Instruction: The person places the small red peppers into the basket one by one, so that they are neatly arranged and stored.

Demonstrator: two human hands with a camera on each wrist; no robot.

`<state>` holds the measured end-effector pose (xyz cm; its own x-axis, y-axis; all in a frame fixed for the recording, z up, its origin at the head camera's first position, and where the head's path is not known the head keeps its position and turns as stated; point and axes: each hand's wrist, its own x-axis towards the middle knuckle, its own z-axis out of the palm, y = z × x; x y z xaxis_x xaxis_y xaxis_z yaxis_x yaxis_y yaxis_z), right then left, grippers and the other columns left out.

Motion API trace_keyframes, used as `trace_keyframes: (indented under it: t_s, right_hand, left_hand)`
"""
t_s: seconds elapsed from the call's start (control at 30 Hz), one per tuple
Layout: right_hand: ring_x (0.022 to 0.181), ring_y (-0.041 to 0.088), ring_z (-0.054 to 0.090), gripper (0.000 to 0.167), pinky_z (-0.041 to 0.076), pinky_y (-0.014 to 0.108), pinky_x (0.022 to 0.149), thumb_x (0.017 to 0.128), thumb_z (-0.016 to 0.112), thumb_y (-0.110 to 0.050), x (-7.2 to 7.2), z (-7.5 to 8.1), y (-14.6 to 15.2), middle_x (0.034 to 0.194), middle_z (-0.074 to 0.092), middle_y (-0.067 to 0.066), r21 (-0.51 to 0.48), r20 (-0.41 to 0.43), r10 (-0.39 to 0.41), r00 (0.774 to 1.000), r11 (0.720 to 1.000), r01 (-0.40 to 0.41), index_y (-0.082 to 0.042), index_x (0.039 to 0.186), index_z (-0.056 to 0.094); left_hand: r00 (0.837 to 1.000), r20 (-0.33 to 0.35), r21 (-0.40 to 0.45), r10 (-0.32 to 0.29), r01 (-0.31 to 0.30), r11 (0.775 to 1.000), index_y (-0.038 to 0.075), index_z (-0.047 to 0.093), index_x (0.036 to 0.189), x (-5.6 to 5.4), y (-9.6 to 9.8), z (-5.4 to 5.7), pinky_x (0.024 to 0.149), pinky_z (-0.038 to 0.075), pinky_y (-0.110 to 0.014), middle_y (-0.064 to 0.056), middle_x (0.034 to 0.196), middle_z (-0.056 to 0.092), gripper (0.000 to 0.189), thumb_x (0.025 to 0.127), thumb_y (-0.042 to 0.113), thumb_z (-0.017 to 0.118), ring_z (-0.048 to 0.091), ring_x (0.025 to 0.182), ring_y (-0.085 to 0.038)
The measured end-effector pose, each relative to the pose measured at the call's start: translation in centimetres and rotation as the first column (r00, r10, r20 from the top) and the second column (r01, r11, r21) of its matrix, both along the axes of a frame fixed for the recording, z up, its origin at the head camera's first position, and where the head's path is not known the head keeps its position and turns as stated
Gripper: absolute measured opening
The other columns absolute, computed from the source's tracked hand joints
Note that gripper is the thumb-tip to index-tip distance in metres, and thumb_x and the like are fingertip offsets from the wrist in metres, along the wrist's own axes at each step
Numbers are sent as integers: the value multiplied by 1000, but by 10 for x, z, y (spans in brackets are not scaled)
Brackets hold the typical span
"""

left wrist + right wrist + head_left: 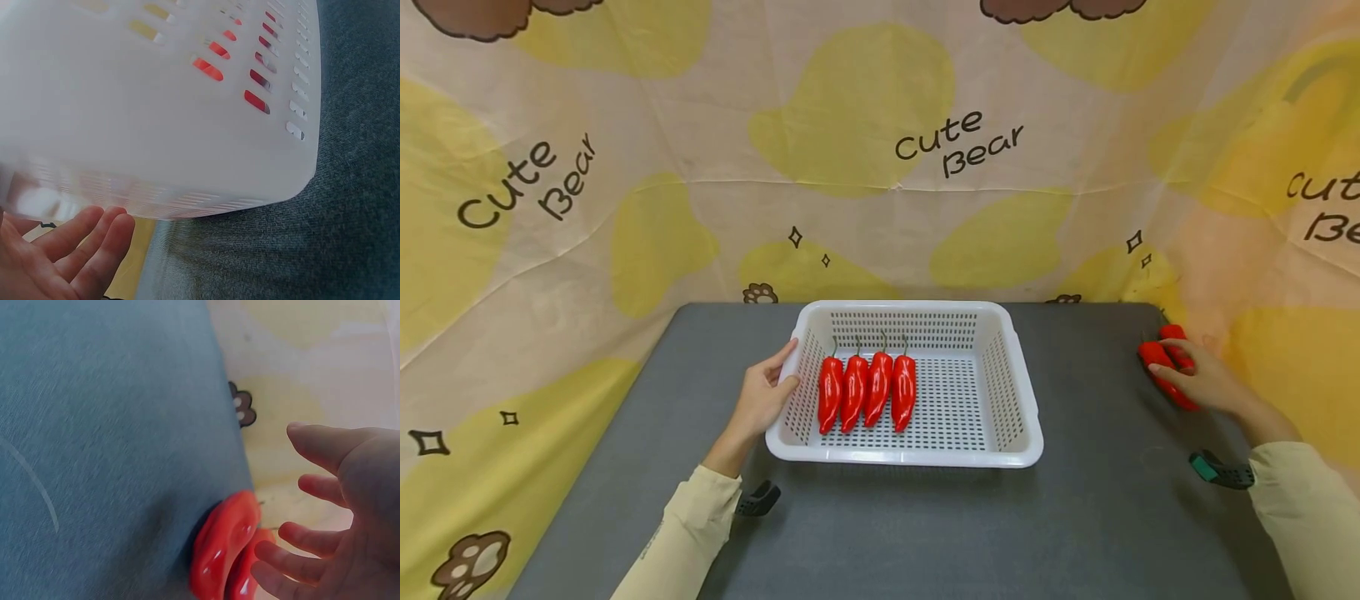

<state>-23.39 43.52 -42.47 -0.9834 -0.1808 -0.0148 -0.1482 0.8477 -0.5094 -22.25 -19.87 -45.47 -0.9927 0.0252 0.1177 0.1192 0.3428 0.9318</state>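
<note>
A white slotted plastic basket (917, 457) stands on the dark table with several shiny red chili peppers (880, 387) lined up side by side in its left half, stems pointing away. At the basket's left rim, my left hand (765, 400) holds on, thumb at the rim and fingers against the outer wall. The left wrist view shows those fingers (103, 250) on the basket wall. Over at the table's right edge, my right hand (1206, 379) hovers by two red peppers (225, 547), fingers spread and apart from the nearer one in the right wrist view.
A dark grey cloth-like surface covers the table (880, 533). Behind it and along both sides hangs a patterned yellow and cream curtain (850, 108). Dark wrist straps (1221, 469) show under both sleeves.
</note>
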Motion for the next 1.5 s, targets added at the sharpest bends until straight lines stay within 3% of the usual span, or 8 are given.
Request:
trace_keyframes:
  t_s: [0.43, 0.53, 0.63, 0.7, 0.83, 1.03, 1.27, 1.5]
  right_hand:
    - [122, 66, 36, 64, 36, 80, 96, 103, 51, -24, 3, -9, 15, 140, 30, 52, 12, 65, -14, 998, 1000, 13, 22, 141, 29]
    - [112, 64, 45, 52, 45, 73, 89, 103, 50, -12, 4, -14, 18, 133, 37, 55, 12, 23, 12, 1000, 1000, -12, 25, 136, 36]
    - [73, 39, 60, 40, 56, 46, 65, 100, 46, 1, 5, -19, 19, 84, 60, 37, 13, -11, 25, 1000, 1000, -24, 24, 131, 43]
    - [51, 18, 47, 37, 44, 29, 49, 98, 44, 3, 6, -22, 20, 59, 50, 12, 6, -19, 30, 999, 1000, -30, 22, 130, 46]
    - [42, 4, 30, 38, 33, 22, 43, 96, 41, 4, 5, -26, 19, 53, 30, -10, -6, -37, 30, 999, 1000, -30, 19, 130, 49]
    - [44, 5, 30, 40, 33, 21, 43, 88, 46, 11, -1, -28, 19, 57, 36, -5, -1, -59, 33, 998, 999, -33, 20, 126, 53]
    - [64, 22, 55, 39, 41, 24, 49, 87, 65, 6, -5, -30, 19, 92, 64, 39, 48, -65, 1, 998, 999, 2, 22, 121, 55]
    - [79, 47, 66, 38, 46, 25, 49, 87, 71, 0, -5, -35, 16, 76, 70, 27, 50, -85, -18, 996, 998, 22, 19, 118, 60]
  left_hand:
    - [1000, -8, 14, 8, -8, 1000, 4, 43, 152, 2, 1, 4, 100, 52, -53, -27, 150, 49, 58, 95, -3, 51, 60, 123, -43]
    - [1000, -3, 19, 6, -6, 1000, 5, 43, 152, 2, 2, 2, 99, 53, -52, -26, 150, 50, 58, 95, -3, 51, 60, 122, -43]
    - [1000, 1, 29, 3, -3, 1000, 5, 43, 152, 2, 2, 1, 99, 53, -52, -27, 149, 50, 58, 95, -3, 51, 60, 121, -44]
    - [1000, 0, 32, -1, 1, 999, 5, 43, 152, 1, 3, 1, 98, 54, -53, -27, 149, 50, 58, 95, -3, 51, 60, 121, -44]
    - [1000, -1, 28, -1, 1, 1000, 5, 43, 152, 2, 2, 1, 97, 54, -54, -27, 150, 50, 58, 95, -3, 51, 60, 122, -45]
    - [1000, -5, 28, 0, 0, 1000, 5, 43, 153, 2, 1, 2, 95, 55, -54, -27, 150, 50, 58, 96, -2, 51, 61, 120, -46]
    - [1000, -10, 17, 5, -4, 1000, 5, 43, 152, 3, 1, 2, 97, 54, -53, -27, 150, 50, 58, 96, -2, 51, 60, 121, -44]
    - [1000, -15, 0, 3, -3, 1000, 5, 42, 153, 2, 1, 0, 94, 55, -54, -29, 149, 49, 58, 96, -2, 51, 61, 119, -47]
